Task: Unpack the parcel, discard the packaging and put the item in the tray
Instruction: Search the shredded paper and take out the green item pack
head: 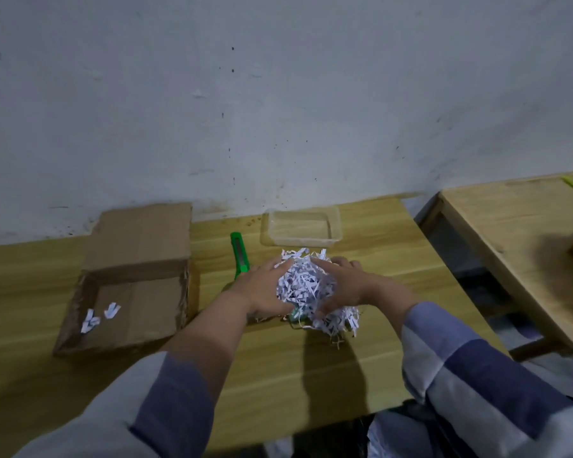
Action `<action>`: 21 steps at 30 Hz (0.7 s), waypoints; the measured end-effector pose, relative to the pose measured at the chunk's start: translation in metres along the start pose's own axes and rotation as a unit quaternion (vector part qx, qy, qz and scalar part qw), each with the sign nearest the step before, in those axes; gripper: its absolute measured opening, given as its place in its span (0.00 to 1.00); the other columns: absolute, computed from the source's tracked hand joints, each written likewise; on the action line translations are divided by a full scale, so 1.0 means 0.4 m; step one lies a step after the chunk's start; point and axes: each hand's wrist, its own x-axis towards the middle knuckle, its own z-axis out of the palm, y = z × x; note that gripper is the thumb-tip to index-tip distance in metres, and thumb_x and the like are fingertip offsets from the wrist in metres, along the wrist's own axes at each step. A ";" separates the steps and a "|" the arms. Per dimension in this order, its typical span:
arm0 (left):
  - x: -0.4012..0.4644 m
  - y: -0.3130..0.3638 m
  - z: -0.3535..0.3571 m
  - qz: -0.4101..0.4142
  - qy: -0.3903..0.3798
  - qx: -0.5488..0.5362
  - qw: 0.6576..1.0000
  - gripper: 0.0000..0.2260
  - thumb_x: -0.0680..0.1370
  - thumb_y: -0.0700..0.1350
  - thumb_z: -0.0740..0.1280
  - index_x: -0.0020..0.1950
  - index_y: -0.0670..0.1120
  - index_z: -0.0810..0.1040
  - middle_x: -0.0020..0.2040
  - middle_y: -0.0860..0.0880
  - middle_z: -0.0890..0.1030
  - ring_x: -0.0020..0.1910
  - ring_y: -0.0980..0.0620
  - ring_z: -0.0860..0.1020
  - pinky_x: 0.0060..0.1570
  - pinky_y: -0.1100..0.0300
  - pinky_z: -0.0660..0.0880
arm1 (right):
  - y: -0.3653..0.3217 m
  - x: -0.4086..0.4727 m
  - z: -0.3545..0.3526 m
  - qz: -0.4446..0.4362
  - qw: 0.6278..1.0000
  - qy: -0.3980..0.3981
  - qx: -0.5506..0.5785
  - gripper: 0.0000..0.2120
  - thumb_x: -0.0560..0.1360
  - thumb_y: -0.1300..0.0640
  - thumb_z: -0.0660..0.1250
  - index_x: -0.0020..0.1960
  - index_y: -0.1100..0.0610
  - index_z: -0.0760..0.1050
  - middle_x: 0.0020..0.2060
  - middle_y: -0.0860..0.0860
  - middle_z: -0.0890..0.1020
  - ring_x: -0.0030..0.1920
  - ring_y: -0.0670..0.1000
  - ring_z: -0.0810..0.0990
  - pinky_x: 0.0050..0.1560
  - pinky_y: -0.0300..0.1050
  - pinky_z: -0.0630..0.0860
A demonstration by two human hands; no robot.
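A heap of white shredded paper point(306, 285) lies on the wooden table point(311, 358), just in front of the clear plastic tray point(301, 226). My left hand point(262, 285) cups the heap's left side and my right hand point(341, 282) cups its right side, fingers curved round the shreds. A small teal object point(296, 314) peeks out under the heap near my left thumb; most of it is hidden. The opened cardboard box point(129, 292) sits to the left, with two scraps of shredded paper point(96, 315) inside.
A green utility knife point(240, 256) lies between the box and my left hand. A second wooden table point(516, 246) stands to the right across a gap. A stained white wall runs along the back edge.
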 end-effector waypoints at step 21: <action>-0.394 -0.425 -0.125 -0.175 0.152 -0.049 0.971 0.28 0.76 0.57 0.66 0.74 0.51 0.64 0.75 0.50 0.62 0.73 0.47 0.62 0.70 0.50 0.63 | -0.610 0.111 0.116 -0.232 0.970 0.073 -0.013 0.23 0.73 0.57 0.68 0.67 0.54 0.72 0.63 0.53 0.78 0.63 0.54 0.76 0.59 0.42 0.71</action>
